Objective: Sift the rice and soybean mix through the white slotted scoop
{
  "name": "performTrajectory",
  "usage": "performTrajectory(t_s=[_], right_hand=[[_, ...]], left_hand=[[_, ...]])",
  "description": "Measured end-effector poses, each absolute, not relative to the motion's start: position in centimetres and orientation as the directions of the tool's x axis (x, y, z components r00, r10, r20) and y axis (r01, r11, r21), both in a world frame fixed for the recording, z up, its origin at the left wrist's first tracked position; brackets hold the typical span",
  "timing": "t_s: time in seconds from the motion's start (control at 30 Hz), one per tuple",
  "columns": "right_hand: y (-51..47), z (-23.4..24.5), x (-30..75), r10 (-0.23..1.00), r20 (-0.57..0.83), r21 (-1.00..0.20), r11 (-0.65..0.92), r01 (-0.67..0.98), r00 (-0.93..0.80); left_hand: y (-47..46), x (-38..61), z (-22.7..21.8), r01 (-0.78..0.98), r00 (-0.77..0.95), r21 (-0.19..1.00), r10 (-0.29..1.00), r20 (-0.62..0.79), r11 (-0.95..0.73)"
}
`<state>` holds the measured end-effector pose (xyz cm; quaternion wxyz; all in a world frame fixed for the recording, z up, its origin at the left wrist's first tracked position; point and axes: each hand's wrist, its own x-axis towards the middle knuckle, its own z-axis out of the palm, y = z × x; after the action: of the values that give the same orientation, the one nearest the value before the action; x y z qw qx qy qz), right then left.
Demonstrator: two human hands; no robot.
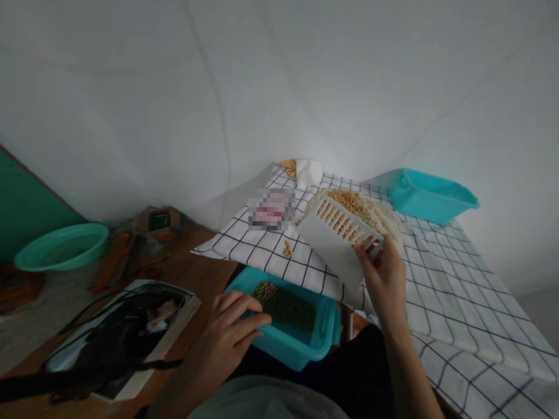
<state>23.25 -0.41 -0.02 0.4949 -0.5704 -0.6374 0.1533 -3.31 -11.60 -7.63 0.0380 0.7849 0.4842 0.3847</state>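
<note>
My right hand [384,270] grips a white slotted plastic basket [329,247] by its upper right corner. The basket is tilted, and yellow beans show through its slots. Directly behind it, an opened clear bag [384,224] of yellow beans [347,201] lies on the checked cloth. A turquoise bin [297,349] stands low in front of me, below the cloth's edge. Inside it are green beans [290,308], with paler beans at the far left corner. My left hand [233,323] is closed over the bin's left rim, its fingertips reaching inside.
A second turquoise bin [432,195] stands at the table's back right. A few loose beans [288,249] and a blurred pink packet [275,209] lie on the checked cloth [454,291]. Left are a box with black items [161,346] and a green basin [63,247]. A wall rises behind.
</note>
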Motion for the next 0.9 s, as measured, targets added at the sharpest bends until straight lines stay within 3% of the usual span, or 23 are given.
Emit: performTrajectory(t_s=[0.27, 0.53, 0.6, 0.77, 0.9], right_hand=[[0.2, 0.1, 22.6, 0.864, 0.504, -0.719, 0.425, 0.55, -0.01], [-3.1, 0.6, 23.9, 0.853, 0.466, -0.729, 0.52, 0.445, -0.233], [-3.3, 0.6, 24.6, 0.863, 0.478, -0.77, 0.5, 0.397, -0.162], [-2.0, 1.1, 26.8, 0.804, 0.553, -0.823, 0.487, 0.292, 0.218], [-1.8, 1.2, 28.5, 0.801, 0.517, -0.849, 0.432, 0.306, 0.303]], left_hand=[[-11.4, -3.9, -7.8, 0.756, 0.222, 0.403, 0.782, 0.583, -0.516], [-11.5, -4.0, -7.1, 0.764, 0.236, 0.388, 0.783, 0.576, -0.516], [-11.6, -3.9, -7.2, 0.759, 0.228, 0.398, 0.783, 0.578, -0.515], [-11.8, -2.6, -7.0, 0.7, 0.212, 0.467, 0.781, 0.587, -0.541], [-11.9, -0.7, -6.1, 0.638, 0.265, 0.47, 0.747, 0.61, -0.61]])
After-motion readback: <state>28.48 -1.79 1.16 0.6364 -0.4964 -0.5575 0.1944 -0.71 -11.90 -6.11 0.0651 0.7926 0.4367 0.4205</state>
